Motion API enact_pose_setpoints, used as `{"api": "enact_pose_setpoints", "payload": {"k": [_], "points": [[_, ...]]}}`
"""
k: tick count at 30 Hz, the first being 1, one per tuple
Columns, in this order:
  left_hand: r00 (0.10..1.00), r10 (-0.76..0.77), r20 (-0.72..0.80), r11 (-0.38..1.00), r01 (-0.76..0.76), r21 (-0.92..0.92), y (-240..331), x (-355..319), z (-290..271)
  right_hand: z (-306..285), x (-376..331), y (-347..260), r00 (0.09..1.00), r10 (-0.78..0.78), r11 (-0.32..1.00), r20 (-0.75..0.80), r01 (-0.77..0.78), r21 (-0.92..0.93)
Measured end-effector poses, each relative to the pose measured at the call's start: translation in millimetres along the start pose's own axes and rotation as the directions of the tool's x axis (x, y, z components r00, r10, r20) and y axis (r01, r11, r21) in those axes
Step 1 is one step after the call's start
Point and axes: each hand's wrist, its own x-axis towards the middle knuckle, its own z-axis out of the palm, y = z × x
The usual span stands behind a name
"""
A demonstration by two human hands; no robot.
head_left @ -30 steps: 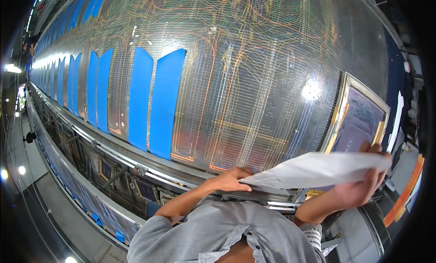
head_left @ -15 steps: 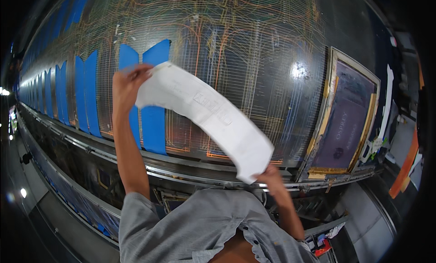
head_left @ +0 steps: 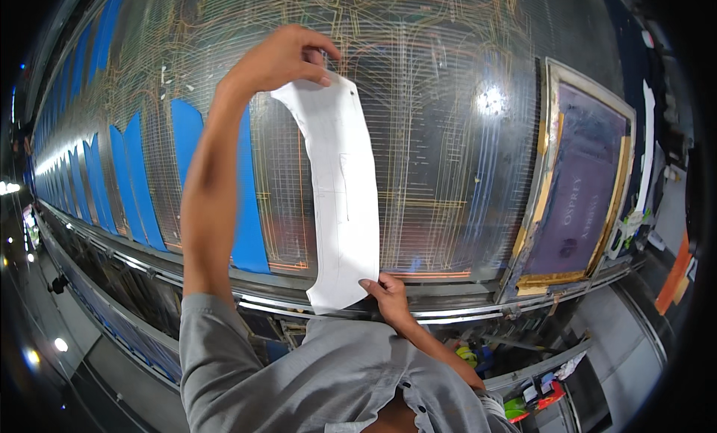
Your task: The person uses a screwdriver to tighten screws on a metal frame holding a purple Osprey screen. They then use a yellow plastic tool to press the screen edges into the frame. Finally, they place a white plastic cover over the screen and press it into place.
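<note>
A long, curved white cut piece (head_left: 343, 186), fabric or paper, runs nearly upright in the picture over the table by its near edge. Thin drawn lines and a small dark dot mark its surface. At its far end is my left hand (head_left: 287, 59), thumb over the edge and the other fingers curled beyond it. My right hand (head_left: 387, 292) pinches the near right corner between thumb and fingers. What lies under the piece is hidden, so I cannot tell how much of it touches the table.
The dark, shiny table (head_left: 433, 149) is covered with coloured guide lines. Several blue cut pieces (head_left: 134, 183) lie in a row to the left. A framed printing screen (head_left: 545, 164) rests at the right. A metal rail (head_left: 463, 311) runs along the near edge.
The white piece has swung from slanting to nearly upright, away from the blue pieces. My left hand has moved up and right; my right hand has moved left with the near corner.
</note>
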Motion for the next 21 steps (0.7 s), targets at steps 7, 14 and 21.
{"api": "enact_pose_setpoints", "payload": {"k": [7,14,21], "points": [[0.972,-0.231,-0.033,0.932,0.211,-0.296,-71.1,-2.0,17.7,18.4,2.0,0.4,0.996,0.054,0.979,-0.075,-0.038,0.200],[0.882,-0.330,-0.337,0.911,0.205,-0.358,-63.8,15.4,54.7,29.1,5.5,-1.0,0.880,-0.054,0.994,-0.471,0.093,0.060],[0.791,-0.431,-0.434,0.884,0.274,-0.378,-62.3,29.1,61.3,25.8,19.1,-11.7,0.890,0.061,0.983,-0.452,0.025,0.183]]}}
